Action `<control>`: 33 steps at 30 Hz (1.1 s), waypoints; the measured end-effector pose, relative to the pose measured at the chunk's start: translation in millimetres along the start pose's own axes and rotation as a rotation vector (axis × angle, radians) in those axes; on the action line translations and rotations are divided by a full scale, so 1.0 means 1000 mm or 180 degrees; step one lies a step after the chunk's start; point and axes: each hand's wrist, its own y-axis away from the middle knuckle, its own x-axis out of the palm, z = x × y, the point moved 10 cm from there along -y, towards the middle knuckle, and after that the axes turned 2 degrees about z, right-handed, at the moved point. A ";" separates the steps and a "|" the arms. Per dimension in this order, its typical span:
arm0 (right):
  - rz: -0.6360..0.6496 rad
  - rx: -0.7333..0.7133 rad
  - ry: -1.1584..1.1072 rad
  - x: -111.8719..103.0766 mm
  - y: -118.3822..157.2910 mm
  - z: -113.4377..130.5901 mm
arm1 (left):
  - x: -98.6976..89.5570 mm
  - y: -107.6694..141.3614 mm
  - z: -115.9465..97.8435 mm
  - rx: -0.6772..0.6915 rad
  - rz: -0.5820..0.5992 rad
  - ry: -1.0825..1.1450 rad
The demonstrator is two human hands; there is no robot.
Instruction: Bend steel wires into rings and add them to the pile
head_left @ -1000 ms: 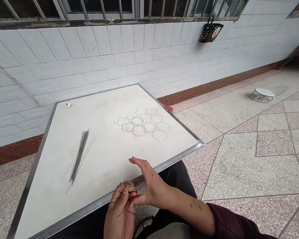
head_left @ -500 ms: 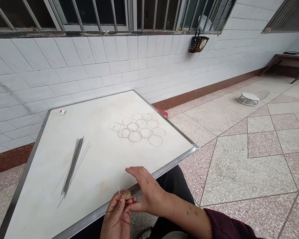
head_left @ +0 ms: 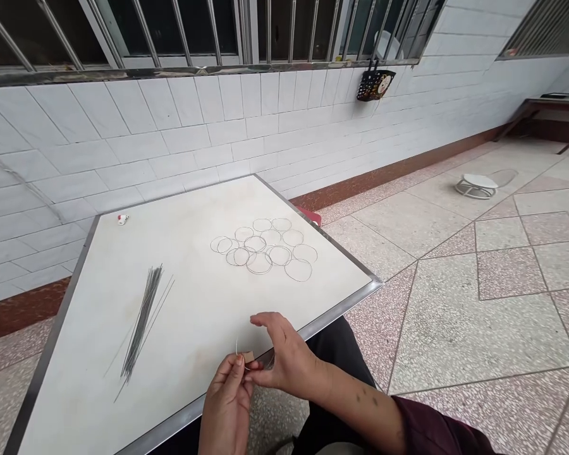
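Note:
My left hand (head_left: 228, 398) pinches a small brown block (head_left: 248, 357) over the table's front edge. A thin curved wire (head_left: 237, 346) rises beside the block, near my left thumb. My right hand (head_left: 289, 360) is just to the right, thumb and fingers spread in a C shape, its thumb close to the block. Whether the right fingers touch the wire cannot be made out. Several thin wire rings (head_left: 258, 253) lie overlapping on the white table (head_left: 189, 316). A bundle of straight wires (head_left: 143, 322) lies on the left side, with a few loose ones beside it.
A small red and white object (head_left: 122, 219) sits at the table's far left corner. Behind the table is a tiled wall with a barred window and a hanging black basket (head_left: 374, 84). A low white stool (head_left: 477, 186) stands on the floor at the right.
Both hands have shifted slightly right in the view, along with the table. The right fingertips have moved away from the wire's upper part, and less of the wire's curve shows.

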 end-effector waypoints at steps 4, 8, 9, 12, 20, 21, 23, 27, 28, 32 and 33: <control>-0.0034 0.0144 0.0024 -0.002 0.000 -0.011 | 0.005 -0.003 -0.002 0.0050 0.0086 -0.0027; -0.0067 0.0200 0.0092 -0.002 0.000 -0.018 | 0.006 -0.005 -0.001 0.0033 0.0194 -0.0116; -0.0071 0.0198 0.0101 -0.002 0.000 -0.018 | 0.005 -0.005 -0.001 0.0023 0.0217 -0.0129; -0.0064 0.0192 0.0117 -0.001 0.000 -0.019 | 0.002 -0.006 0.002 -0.0015 0.0210 -0.0069; -0.0040 0.0137 0.0163 -0.003 0.001 -0.014 | -0.003 -0.005 0.010 -0.0113 0.0109 -0.0062; -0.0039 0.0122 0.0158 -0.002 0.001 -0.014 | -0.003 -0.004 0.010 -0.0112 0.0104 -0.0055; -0.0035 0.0102 0.0153 -0.002 0.001 -0.013 | -0.003 -0.004 0.009 -0.0125 0.0098 -0.0012; -0.0047 0.0082 0.0153 -0.001 0.002 -0.012 | 0.000 -0.002 0.010 -0.0193 0.0108 0.0184; -0.0050 0.0079 0.0151 -0.002 0.002 -0.012 | -0.001 -0.002 0.010 -0.0214 0.0085 0.0242; -0.0052 0.0075 0.0135 -0.003 0.002 -0.011 | -0.004 -0.003 0.012 -0.0268 -0.0023 0.0385; -0.0055 0.0071 0.0132 -0.003 0.001 -0.011 | -0.005 -0.003 0.012 -0.0271 -0.0036 0.0394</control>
